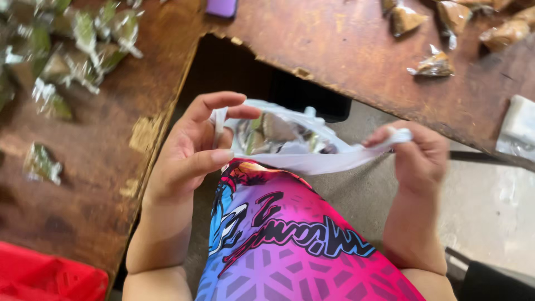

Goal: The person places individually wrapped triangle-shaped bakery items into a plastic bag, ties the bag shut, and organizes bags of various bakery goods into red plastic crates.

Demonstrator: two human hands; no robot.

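Note:
A thin white plastic bag (301, 159) hangs over my lap, holding several small clear packets of greenish-brown food (273, 131). My left hand (195, 150) pinches one handle of the bag between thumb and fingers. My right hand (421, 153), slightly blurred, grips the other handle and stretches it out to the right. The bag's mouth is pulled wide between the two hands.
A worn brown wooden table (345, 50) wraps around me on the left and at the back. Many green-filled packets (83, 44) lie at top left, brown-filled packets (434, 64) at top right. A red crate (44, 278) sits bottom left, a purple object (222, 6) at the top edge.

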